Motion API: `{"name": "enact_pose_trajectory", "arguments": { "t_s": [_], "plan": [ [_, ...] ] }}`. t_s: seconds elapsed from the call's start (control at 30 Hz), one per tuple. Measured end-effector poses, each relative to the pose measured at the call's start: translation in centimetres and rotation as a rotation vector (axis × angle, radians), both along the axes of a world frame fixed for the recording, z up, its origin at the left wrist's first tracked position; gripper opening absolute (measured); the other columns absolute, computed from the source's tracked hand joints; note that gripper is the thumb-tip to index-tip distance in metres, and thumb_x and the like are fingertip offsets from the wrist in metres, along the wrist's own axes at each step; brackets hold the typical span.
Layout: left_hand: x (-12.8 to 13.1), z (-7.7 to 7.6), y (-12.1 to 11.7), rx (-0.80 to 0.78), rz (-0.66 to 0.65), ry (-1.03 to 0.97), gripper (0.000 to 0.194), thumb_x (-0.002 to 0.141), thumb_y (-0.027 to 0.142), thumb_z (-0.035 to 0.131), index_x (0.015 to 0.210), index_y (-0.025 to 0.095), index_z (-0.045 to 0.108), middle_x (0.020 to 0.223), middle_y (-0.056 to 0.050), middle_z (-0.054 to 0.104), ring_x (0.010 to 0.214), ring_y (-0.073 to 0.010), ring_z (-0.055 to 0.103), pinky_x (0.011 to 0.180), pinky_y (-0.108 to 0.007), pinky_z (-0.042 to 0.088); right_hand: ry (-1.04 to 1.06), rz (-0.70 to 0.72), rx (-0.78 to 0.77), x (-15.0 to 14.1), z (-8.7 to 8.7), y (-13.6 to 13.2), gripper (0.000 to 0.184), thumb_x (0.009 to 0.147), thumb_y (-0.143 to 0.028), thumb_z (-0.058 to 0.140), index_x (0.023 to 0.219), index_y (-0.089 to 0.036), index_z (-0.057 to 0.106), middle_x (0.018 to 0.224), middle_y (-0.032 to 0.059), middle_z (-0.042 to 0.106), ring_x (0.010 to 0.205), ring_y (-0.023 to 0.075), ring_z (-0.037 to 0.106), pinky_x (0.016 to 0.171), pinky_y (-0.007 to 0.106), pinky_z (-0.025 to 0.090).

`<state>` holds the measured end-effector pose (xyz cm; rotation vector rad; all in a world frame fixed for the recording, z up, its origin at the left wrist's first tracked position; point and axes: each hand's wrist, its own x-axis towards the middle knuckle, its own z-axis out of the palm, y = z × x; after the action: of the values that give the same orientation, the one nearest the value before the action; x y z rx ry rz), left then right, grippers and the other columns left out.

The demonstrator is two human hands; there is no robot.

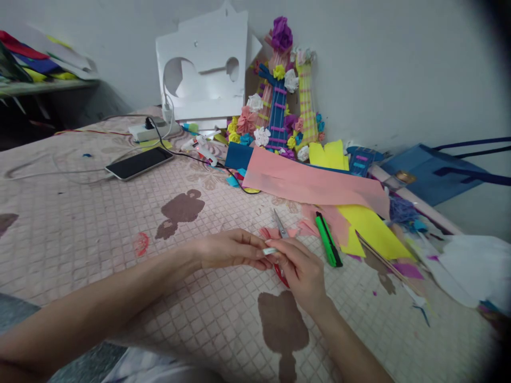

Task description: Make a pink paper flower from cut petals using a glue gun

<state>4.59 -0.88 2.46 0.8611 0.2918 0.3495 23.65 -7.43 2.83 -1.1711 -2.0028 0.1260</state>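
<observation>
My left hand [233, 249] and my right hand [301, 268] meet above the tabletop, fingertips touching. Between them is a small white strip [270, 251], pinched by the fingers of both hands; its exact kind is too small to tell. A pair of scissors [281, 226] lies under my right hand, blades pointing away, with part of a red handle showing below the fingers. Pink paper scraps [303, 227] lie just beyond the hands. To the right of my right hand is a green box cutter [328, 239].
Pink paper [315, 178] and yellow paper [373, 229] lie behind and right. A phone [139, 162], power strip [154, 130] and glue gun [205, 151] with cords are at back left. Paper-flowered guitar shapes [277, 114] and a white foam board [203, 103] lean on the wall.
</observation>
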Motion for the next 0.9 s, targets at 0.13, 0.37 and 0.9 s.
{"name": "enact_pose_trajectory", "arguments": {
  "t_s": [0.13,0.37,0.9],
  "plan": [
    [-0.31,0.06,0.17,-0.044,-0.013,-0.012,0.021,0.076,0.017,0.07,0.096,0.01,0.069,0.096,-0.008,0.07,0.091,-0.0161,0.065,0.094,-0.033,0.044,0.002,0.016,-0.022,0.06,-0.07,-0.08,0.026,0.09,-0.016,0.047,0.109,-0.023,0.063,0.099,0.0056,0.069,0.091,0.0168,0.065,0.077,0.03,0.054],
    [-0.15,-0.41,0.14,-0.034,-0.017,-0.01,0.018,0.076,0.016,0.069,0.093,0.01,0.069,0.093,-0.007,0.07,0.09,-0.0152,0.065,0.093,-0.032,0.044,0.0,0.017,-0.007,-0.27,0.01,-0.07,0.027,0.09,-0.017,0.047,0.109,-0.023,0.064,0.098,0.006,0.069,0.088,0.0165,0.066,0.075,0.03,0.054],
    [0.41,-0.18,-0.28,0.054,0.011,-0.014,0.021,0.07,0.003,0.059,0.086,0.012,0.069,0.088,-0.003,0.069,0.086,-0.0115,0.064,0.089,-0.026,0.046,0.086,0.026,-0.052,-0.4,0.69,-0.18,0.022,0.089,-0.019,0.049,0.105,-0.026,0.064,0.095,0.0029,0.07,0.089,0.017,0.065,0.076,0.031,0.052]
  ]
}}
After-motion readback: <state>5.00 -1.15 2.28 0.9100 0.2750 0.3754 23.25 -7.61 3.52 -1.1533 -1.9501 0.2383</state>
